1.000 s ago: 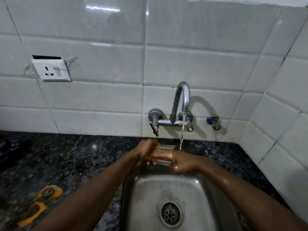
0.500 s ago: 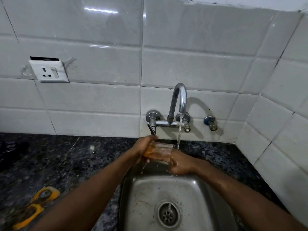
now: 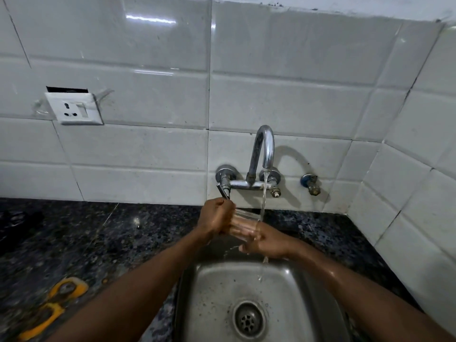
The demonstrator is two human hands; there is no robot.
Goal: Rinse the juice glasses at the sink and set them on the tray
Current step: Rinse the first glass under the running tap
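A clear juice glass (image 3: 243,225) lies roughly on its side between my hands, above the back edge of the steel sink (image 3: 214,292). My left hand (image 3: 216,217) grips one end of it with curled fingers. My right hand (image 3: 267,241) holds the other end, and its fingers seem to reach into the glass. Water runs from the chrome tap (image 3: 264,149) and hits the glass and my right hand, then falls into the basin. No tray is in view.
A dark speckled counter (image 3: 98,243) surrounds the sink. Yellow-handled scissors (image 3: 53,309) lie on it at the lower left. A white wall socket (image 3: 74,108) sits on the tiled wall. A small second valve (image 3: 311,185) juts out right of the tap. Tiled wall closes the right side.
The glass has tilted and shifted slightly between my hands under the stream. My left hand has risen closer to the tap's left handle. Water keeps running.
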